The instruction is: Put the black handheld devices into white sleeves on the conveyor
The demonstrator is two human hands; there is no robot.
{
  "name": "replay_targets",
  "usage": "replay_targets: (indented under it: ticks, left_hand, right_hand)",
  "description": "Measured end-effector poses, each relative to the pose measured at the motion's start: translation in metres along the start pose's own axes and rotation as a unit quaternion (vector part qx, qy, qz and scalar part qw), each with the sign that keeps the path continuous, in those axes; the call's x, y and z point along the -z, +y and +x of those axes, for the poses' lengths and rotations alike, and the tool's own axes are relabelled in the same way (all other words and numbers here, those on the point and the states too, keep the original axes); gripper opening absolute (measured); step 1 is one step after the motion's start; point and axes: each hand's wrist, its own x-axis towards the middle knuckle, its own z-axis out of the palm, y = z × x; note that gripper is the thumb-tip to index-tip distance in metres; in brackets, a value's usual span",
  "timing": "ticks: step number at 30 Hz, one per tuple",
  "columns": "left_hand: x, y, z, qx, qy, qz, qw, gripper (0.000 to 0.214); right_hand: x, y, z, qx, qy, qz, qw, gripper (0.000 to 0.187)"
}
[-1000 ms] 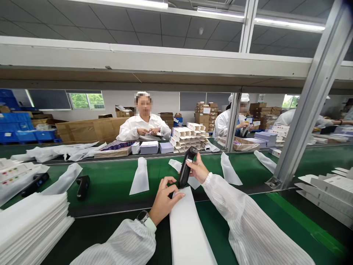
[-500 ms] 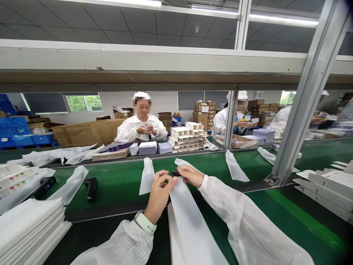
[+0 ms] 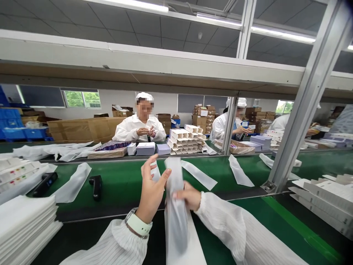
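A: Start with the big things. What carries the work?

B: A long green belt (image 3: 121, 180) runs across in front of the person, with a dark green bench (image 3: 281, 217) on the near side of it. Along the belt lie flat white pouches, such as one (image 3: 72, 177) on the left, and two black handsets, (image 3: 44, 183) and (image 3: 96, 185). A tall stack of white pouches (image 3: 24, 224) sits at the near left corner. Across the belt, a co-worker (image 3: 140, 127) in white has both hands raised over small boxes.

A: And the piece being worked on?

B: A white pouch (image 3: 176, 206) is held upright above the bench, between the two hands. A dark shape shows through its lower half, so I judge the black device is already inside. Beneath it another flat pouch (image 3: 195, 243) lies on the bench.

A: How does each hand hold it?

B: The left hand (image 3: 151, 191) has its thumb tip on the top edge of the pouch with the other fingers spread away, a light, fairly wide grip. The right hand (image 3: 190, 197) is closed around the pouch at mid-height.

A: Which step is this?

B: Bagging, seemingly near its end: the device looks seated and the mouth is open at the top.

A: What would the next move need?

B: A steady right-hand hold so the device doesn't slide out, and the left hand flattening the pouch mouth squarely.
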Motion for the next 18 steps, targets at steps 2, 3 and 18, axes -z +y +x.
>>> replay_targets:
  ticks: [2,3,18]
  left_hand:
    - [0.000,-0.018,-0.002,0.002,-0.038,0.024,0.999,0.051]
    - [0.001,-0.028,-0.004,0.012,-0.098,0.039,0.994,0.048]
    - [0.007,-0.079,-0.013,0.069,-0.502,0.209,0.836,0.037]
  right_hand:
    - [0.024,-0.009,0.013,0.095,0.172,-0.029,0.980,0.042]
    - [0.040,-0.015,0.020,0.127,0.254,-0.061,0.957,0.039]
    - [0.128,-0.010,0.036,0.074,0.358,-0.542,0.757,0.064]
